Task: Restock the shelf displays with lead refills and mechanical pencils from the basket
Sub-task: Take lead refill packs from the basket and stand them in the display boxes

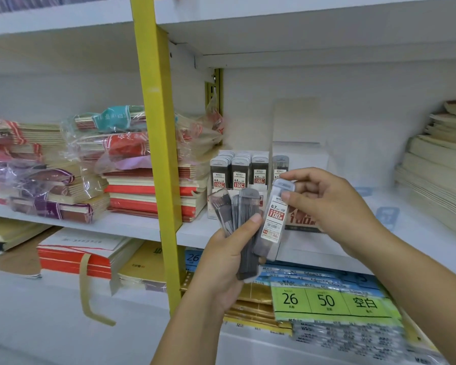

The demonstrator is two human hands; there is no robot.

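Observation:
My left hand (225, 262) grips a fanned bunch of clear lead refill cases (241, 214) in front of the middle shelf. My right hand (324, 204) pinches the top of one case labelled 0.7 HB (273, 219) at the right end of that fan. Behind them on the shelf stands a white display box (298, 154) with rows of upright lead refill cases (240, 171) marked 0.5 and 0.7. No basket or mechanical pencils are in view.
A yellow shelf upright (159, 154) stands left of the display. Wrapped stacks of notebooks (90, 164) fill the left shelf, and paper stacks (437, 164) sit at the far right. Loose-leaf paper packs (329, 301) lie on the lower shelf.

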